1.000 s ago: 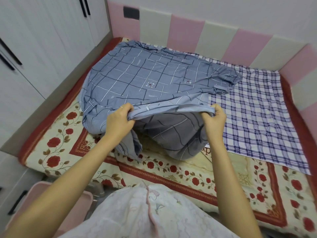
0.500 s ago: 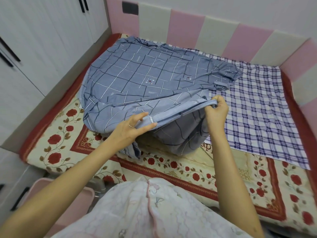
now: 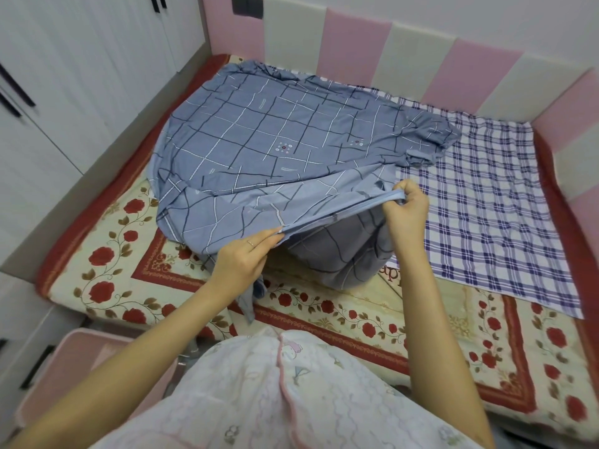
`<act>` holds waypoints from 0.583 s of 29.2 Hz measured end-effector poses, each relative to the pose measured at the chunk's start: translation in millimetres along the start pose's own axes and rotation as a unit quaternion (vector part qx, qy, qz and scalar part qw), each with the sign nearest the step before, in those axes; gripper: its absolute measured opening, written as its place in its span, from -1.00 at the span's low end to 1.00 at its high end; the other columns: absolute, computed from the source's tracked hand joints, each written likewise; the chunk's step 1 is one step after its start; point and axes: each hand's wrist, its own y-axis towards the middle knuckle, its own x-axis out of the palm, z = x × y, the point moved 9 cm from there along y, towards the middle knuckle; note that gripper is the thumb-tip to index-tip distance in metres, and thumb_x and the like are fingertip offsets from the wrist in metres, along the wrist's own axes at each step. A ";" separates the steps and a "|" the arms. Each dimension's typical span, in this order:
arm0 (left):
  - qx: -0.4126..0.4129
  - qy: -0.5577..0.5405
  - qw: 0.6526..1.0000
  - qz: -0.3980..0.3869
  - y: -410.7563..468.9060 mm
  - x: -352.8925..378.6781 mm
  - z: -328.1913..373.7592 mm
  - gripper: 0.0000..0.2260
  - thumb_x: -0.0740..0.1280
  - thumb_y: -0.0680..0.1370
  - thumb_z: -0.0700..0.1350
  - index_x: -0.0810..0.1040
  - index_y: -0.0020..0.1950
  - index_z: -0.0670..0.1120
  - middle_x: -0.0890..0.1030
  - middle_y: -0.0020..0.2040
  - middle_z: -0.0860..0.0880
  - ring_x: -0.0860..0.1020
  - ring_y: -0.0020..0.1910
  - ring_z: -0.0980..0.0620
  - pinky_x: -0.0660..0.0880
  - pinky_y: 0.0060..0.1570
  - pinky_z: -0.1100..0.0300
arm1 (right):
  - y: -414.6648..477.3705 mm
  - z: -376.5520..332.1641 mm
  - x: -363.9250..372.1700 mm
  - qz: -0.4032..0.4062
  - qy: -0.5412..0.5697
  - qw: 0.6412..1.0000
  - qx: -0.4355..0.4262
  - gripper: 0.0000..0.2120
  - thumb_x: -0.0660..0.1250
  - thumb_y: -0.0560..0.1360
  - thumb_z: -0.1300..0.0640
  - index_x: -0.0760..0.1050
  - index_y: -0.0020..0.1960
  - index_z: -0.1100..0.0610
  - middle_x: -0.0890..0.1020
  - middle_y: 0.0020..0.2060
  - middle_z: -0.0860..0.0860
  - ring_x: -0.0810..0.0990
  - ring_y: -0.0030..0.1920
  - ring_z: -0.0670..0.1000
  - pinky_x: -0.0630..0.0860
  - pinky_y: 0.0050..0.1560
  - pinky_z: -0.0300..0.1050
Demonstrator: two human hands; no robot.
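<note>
One bed [image 3: 97, 286], covered with a rose-printed quilt, carries everything I'm working with. Across its left half, from the far edge almost to the near edge, lies the blue checked cover [image 3: 291, 140], puffed and bunched rather than flat. Its near hem [image 3: 340, 215] is lifted off the bed and stretched between my two grips. The left grip [image 3: 241, 262] pinches it between thumb and fingertips. The right grip [image 3: 406, 209] has its fingers curled round it, higher and nearer the middle of the bed.

I read this step as finding and straightening that edge before a fold. To do it well I'd hold the hem taut without twisting it, work the left grip along towards the corner, and lift enough that the loose fabric sagging below doesn't drag on the quilt.

Wardrobe doors [image 3: 64, 76] run close along the bed's left edge, and padded wall panels [image 3: 356, 43] close off the far and right edges, so I judge there's little room to swing fabric outwards. A plaid cloth [image 3: 502, 205] lies flat on the right half with its left border under the cover, so a pull to the right could rumple it. A pink bin [image 3: 74, 361] sits on the floor off the near left corner. A thin ring [image 3: 250, 243] on the left grip might snag the weave.
</note>
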 end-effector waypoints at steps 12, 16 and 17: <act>-0.239 -0.102 0.963 0.075 -13.7 -16.2 -25.7 -0.87 0.43 0.43 -0.05 0.69 -0.08 -0.05 0.68 -0.09 0.05 0.51 0.00 0.33 0.23 0.20 0.26 | -3.2 5.2 15.1 -0.144 -0.081 0.986 -0.030 -0.79 0.17 0.44 0.31 0.27 -0.25 0.03 0.28 -0.37 -0.02 0.21 -0.36 -0.15 0.17 -0.36 -0.27; -0.255 -0.150 0.955 0.034 -21.0 -10.5 -30.9 -0.76 0.33 0.45 0.08 0.68 -0.04 0.00 0.64 -0.04 0.14 0.46 0.05 0.48 0.22 0.19 0.34 | -6.9 0.8 17.6 -0.153 -0.066 0.984 -0.056 -0.81 0.19 0.44 0.25 0.28 -0.28 0.03 0.29 -0.38 -0.01 0.21 -0.36 -0.17 0.17 -0.34 -0.29; -0.254 -0.158 0.954 0.019 -22.3 -7.8 -31.2 -0.74 0.31 0.45 0.09 0.68 -0.02 0.00 0.64 -0.03 0.13 0.46 0.06 0.48 0.23 0.18 0.35 | -7.1 1.7 17.3 -0.152 -0.064 0.985 -0.057 -0.80 0.19 0.44 0.26 0.28 -0.29 0.03 0.30 -0.38 -0.01 0.22 -0.36 -0.18 0.18 -0.34 -0.31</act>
